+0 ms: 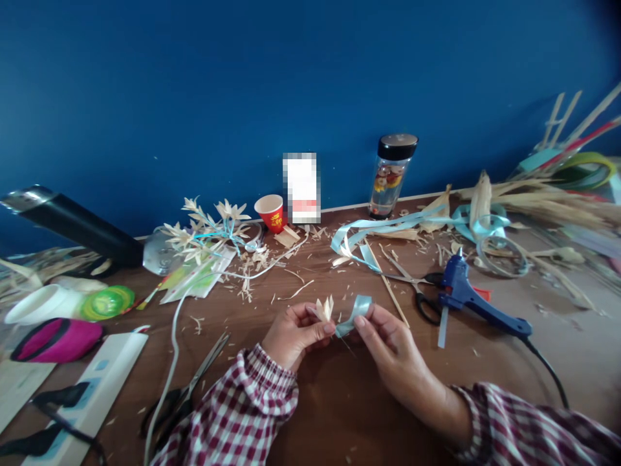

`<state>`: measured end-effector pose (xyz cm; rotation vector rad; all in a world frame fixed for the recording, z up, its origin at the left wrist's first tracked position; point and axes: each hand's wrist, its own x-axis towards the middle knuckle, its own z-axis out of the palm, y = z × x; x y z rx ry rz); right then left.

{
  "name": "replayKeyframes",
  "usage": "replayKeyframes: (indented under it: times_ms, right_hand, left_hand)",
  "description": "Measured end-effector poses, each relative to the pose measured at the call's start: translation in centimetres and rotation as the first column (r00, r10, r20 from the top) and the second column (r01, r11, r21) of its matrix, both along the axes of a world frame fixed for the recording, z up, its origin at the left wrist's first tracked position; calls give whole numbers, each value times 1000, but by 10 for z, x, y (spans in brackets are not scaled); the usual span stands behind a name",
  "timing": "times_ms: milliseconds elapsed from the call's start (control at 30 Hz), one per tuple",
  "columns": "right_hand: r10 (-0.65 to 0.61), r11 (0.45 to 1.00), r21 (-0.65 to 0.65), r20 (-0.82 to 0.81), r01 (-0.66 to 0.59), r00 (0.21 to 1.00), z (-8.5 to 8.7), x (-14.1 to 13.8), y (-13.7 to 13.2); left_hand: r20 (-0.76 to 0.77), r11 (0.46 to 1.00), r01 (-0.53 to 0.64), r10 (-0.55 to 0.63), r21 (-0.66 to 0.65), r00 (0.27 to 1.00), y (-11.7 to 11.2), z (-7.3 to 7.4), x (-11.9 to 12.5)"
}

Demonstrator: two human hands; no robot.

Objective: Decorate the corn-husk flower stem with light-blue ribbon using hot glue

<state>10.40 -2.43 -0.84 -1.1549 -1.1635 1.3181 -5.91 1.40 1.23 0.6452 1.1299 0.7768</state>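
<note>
Between thumb and fingers, my left hand [301, 334] pinches a small flower of pale husk petals [325, 308], its petals pointing up. A short light-blue ribbon [358, 312] runs from the flower's base to my right hand [395, 349], whose thumb and forefinger grip its curled other end. Below the flower a thin stem or wire shows faintly. Beyond my right hand lie open scissors [416, 279] and a blue hot glue gun [460, 288] with a glue stick poking out. Finished-looking pale flowers on blue stems [223, 226] rest at the back left.
A red paper cup [272, 213] and a clear drink bottle [391, 178] stand near the blue wall. A white cable [175, 336] crosses the left side, beside black-handled scissors [187, 391] and a power strip [104, 382]. Husk scraps and a long blue ribbon [388, 224] litter the table.
</note>
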Motion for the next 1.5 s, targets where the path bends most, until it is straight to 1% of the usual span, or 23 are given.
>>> replayKeyframes:
  times_ms: [133,200,267,333,467,533,633,700,800,867,967,1133,1200,1367,1500]
  right_hand:
    - [29,1000,2,6,-29,1000,2,0,0]
    - [25,1000,-7,2,-25,1000,2,0,1]
    - [18,1000,-20,-13,-18,1000,3,1,2]
    - [23,999,-32,-43,-24,999,4,1,4]
    - [86,993,-69,-168,-99,982,7,0,6]
    - [87,990,-94,-200,-107,976,7,0,6]
    - [26,991,-121,-208,-52,978,4,-1,6]
    - [-20,990,-144,-228,-14,973,3,-1,7]
    - [-63,986,-163,-268,20,961,2,-2,9]
    - [-65,988,-152,-286,21,956,2,-2,11]
    - [-47,991,-136,-286,8,957,4,-2,11]
    - [-43,990,-140,-271,5,962,2,0,11]
    - [-39,991,-135,-261,3,965,0,0,11]
    - [-26,993,-119,-208,1,978,-4,-1,10]
    - [-55,990,-137,-201,28,978,-4,-1,9]
  left_hand:
    - [-10,999,25,-25,42,1000,1,-6,-1]
    - [5,996,42,-42,84,999,2,-10,-2]
    - [19,990,65,-68,123,998,2,-13,-2]
    - [21,988,70,-73,135,997,3,-16,-3]
    - [8,994,31,-32,105,999,2,-13,-1]
    - [16,996,12,-14,85,1000,1,-9,0]
    - [48,999,-11,9,35,999,0,-3,2]
    - [80,1000,-8,7,15,997,0,-2,2]
    - [127,1000,11,-10,-9,992,-1,-4,2]
    - [143,999,12,-8,-30,990,-3,-7,4]
    - [164,999,-18,26,-48,986,-5,-9,7]
    - [214,995,-65,80,-76,974,-5,-5,10]
    - [198,993,-106,115,-56,973,-5,-5,11]
    - [96,982,-185,181,34,979,-7,-6,15]
    - [65,969,-235,231,72,971,-8,-5,19]
